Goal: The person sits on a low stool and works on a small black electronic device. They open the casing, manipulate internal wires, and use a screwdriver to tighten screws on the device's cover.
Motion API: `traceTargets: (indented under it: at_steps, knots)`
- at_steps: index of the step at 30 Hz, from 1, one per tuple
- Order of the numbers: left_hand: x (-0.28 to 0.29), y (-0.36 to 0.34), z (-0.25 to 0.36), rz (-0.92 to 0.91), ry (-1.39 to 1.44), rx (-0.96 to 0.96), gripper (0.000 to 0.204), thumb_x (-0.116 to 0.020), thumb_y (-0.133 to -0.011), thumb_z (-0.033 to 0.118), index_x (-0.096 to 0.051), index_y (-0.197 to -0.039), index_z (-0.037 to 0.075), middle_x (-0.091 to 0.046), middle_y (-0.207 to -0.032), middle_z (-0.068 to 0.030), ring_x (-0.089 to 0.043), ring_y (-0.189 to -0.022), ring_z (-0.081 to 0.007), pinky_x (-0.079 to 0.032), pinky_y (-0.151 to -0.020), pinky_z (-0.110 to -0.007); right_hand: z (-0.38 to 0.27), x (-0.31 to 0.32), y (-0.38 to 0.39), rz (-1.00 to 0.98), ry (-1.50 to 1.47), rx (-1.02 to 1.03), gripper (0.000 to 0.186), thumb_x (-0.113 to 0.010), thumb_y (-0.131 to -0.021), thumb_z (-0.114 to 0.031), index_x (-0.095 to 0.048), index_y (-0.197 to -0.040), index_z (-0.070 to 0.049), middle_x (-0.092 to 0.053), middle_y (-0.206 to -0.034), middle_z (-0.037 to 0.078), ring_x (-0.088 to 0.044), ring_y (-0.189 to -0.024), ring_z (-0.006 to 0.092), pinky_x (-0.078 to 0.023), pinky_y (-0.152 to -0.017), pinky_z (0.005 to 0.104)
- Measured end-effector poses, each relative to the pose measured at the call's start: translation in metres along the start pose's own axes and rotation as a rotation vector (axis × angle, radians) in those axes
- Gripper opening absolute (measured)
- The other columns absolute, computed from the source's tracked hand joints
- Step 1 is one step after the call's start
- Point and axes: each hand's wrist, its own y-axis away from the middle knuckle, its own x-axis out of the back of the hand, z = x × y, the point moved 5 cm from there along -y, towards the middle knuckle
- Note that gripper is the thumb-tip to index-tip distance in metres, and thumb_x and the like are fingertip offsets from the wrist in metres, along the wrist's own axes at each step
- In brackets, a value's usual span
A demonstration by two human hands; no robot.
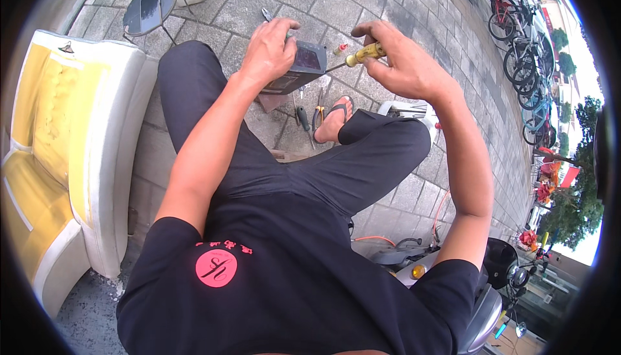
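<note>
My left hand (268, 54) is closed over the near left side of a dark box-shaped case (309, 58), held tilted above the paving between my knees. In my right hand (407, 60) is a screwdriver (365, 54) with a yellow handle, gripped between thumb and fingers. Its shaft points left, and the tip meets or nearly meets the case's right corner; contact is hard to tell. A metal tool tip (266, 14) shows just beyond my left fingers; the rest is hidden. Past the case stands a small red-capped bottle (340, 49).
Near my sandalled foot (333, 119) lie pliers (319, 112) and a dark-handled screwdriver (302, 117). A white tray of tools (407, 108) is by my right knee. At left are a yellow-and-white seat (58, 115) and a small round stand (149, 12). A scooter (482, 319) stands lower right; bicycles (521, 64) line the right.
</note>
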Motion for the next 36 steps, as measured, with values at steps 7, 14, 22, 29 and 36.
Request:
traceTargets:
  at_steps: [7, 14, 22, 29, 36]
  knots:
    - [-0.014, 0.017, 0.000, -0.059, -0.223, -0.044, 0.032, -0.071, -0.106, 0.026, -0.072, -0.134, 0.011, -0.078, -0.124, -0.0137, -0.070, -0.127, -0.0350, -0.040, -0.124, -0.059, -0.015, 0.003, -0.014, -0.276, 0.123, -0.384, 0.044, -0.067, -0.106, -0.030, -0.064, -0.142, -0.005, -0.076, -0.121, 0.027, -0.073, -0.116, 0.0435, -0.057, -0.100, 0.0511]
    - [-0.018, 0.014, 0.003, -0.026, -0.227, -0.039, 0.026, -0.070, -0.107, 0.028, -0.075, -0.127, 0.012, -0.078, -0.116, -0.0118, -0.071, -0.122, -0.0333, -0.041, -0.124, -0.056, -0.004, 0.001, -0.006, 0.040, 0.111, 0.085, 0.048, -0.069, -0.105, -0.032, -0.062, -0.147, -0.008, -0.079, -0.106, 0.022, -0.075, -0.109, 0.0423, -0.058, -0.095, 0.0515]
    - [-0.017, 0.015, 0.002, -0.019, -0.245, -0.027, 0.024, -0.068, -0.109, 0.029, -0.076, -0.123, 0.012, -0.079, -0.117, -0.0111, -0.071, -0.121, -0.0324, -0.041, -0.124, -0.056, -0.012, 0.004, -0.007, -0.105, 0.097, -0.145, 0.044, -0.067, -0.107, -0.039, -0.067, -0.138, -0.007, -0.081, -0.101, 0.021, -0.077, -0.103, 0.0443, -0.060, -0.092, 0.0523]
    - [-0.017, 0.015, 0.000, -0.036, -0.269, -0.022, 0.024, -0.066, -0.109, 0.029, -0.075, -0.123, 0.012, -0.079, -0.119, -0.0109, -0.072, -0.122, -0.0320, -0.041, -0.125, -0.056, -0.017, -0.002, -0.019, -0.196, 0.210, -0.281, 0.044, -0.066, -0.106, -0.032, -0.065, -0.141, -0.005, -0.078, -0.111, 0.024, -0.075, -0.108, 0.0451, -0.058, -0.094, 0.0521]
    - [-0.020, 0.015, 0.000, -0.026, -0.259, -0.021, 0.023, -0.067, -0.109, 0.028, -0.076, -0.123, 0.012, -0.079, -0.118, -0.0109, -0.072, -0.122, -0.0319, -0.041, -0.124, -0.056, -0.015, 0.001, -0.015, -0.038, 0.087, 0.150, 0.047, -0.067, -0.107, -0.038, -0.066, -0.137, -0.003, -0.080, -0.103, 0.026, -0.076, -0.105, 0.0468, -0.059, -0.096, 0.0539]
